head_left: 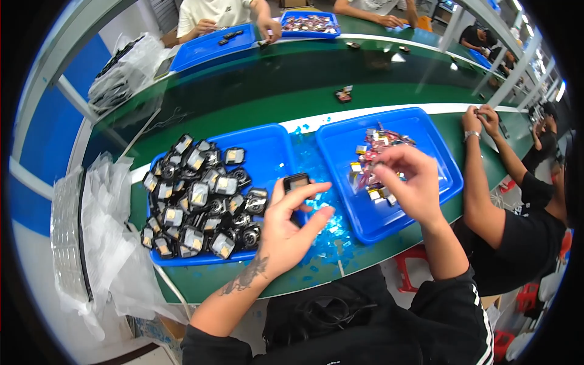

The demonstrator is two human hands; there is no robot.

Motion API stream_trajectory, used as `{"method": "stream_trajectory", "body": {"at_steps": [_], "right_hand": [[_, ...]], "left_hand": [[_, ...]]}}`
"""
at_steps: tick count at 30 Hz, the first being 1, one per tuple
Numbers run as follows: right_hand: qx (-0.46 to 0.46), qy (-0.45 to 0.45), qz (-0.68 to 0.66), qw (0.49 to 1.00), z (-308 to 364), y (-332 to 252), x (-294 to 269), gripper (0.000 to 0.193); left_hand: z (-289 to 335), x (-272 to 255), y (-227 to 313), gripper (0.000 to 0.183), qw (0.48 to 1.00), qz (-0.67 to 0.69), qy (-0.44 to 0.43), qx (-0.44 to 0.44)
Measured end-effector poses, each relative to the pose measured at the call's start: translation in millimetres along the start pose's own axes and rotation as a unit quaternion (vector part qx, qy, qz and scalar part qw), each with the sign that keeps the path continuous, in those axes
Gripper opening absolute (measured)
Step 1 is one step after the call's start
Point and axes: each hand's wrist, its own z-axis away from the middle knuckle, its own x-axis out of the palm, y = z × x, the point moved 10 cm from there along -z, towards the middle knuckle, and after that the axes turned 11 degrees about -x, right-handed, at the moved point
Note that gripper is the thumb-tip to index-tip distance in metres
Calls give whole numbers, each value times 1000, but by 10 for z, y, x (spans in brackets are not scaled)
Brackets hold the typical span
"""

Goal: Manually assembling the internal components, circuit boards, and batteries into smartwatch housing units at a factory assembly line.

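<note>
Hands: left (pixel 289 222) grips black part (pixel 296 182) between 2 trays | right (pixel 404 182) pinches over right tray (pixel 447 182) rim

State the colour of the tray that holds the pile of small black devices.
Blue. The tray shows best in the head view, beside the left hand.

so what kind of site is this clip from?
Most likely a factory assembly or packing line. A long green workbench carries blue trays heaped with identical small black parts, other workers sit along both sides, and the left hand holds one black part while the right hand picks from small foil pieces.
</note>
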Motion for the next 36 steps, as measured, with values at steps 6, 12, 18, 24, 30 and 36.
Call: {"method": "stream_trajectory", "body": {"at_steps": [6,12,18,24,30,36], "right_hand": [[13,-130,-114,985,186,-132,595,10],[93,-122,-211,965,232,-71,653,8],[122,-197,-167,958,237,-70,663,11],[214,-230,-271,910,326,168,765,15],[192,-143,-265,934,273,301,853,15],[169,-140,-228,949,292,239,834,15]], "left_hand": [[38,9,176,28,993,-89,-10,72],[46,-14,152,12,997,-9,-9,71],[70,-15,188,13,994,-51,4,95],[72,32,215,15,992,-71,-10,105],[67,-12,128,15,995,-56,30,80],[64,-66,113,15,995,-49,62,66]]}}
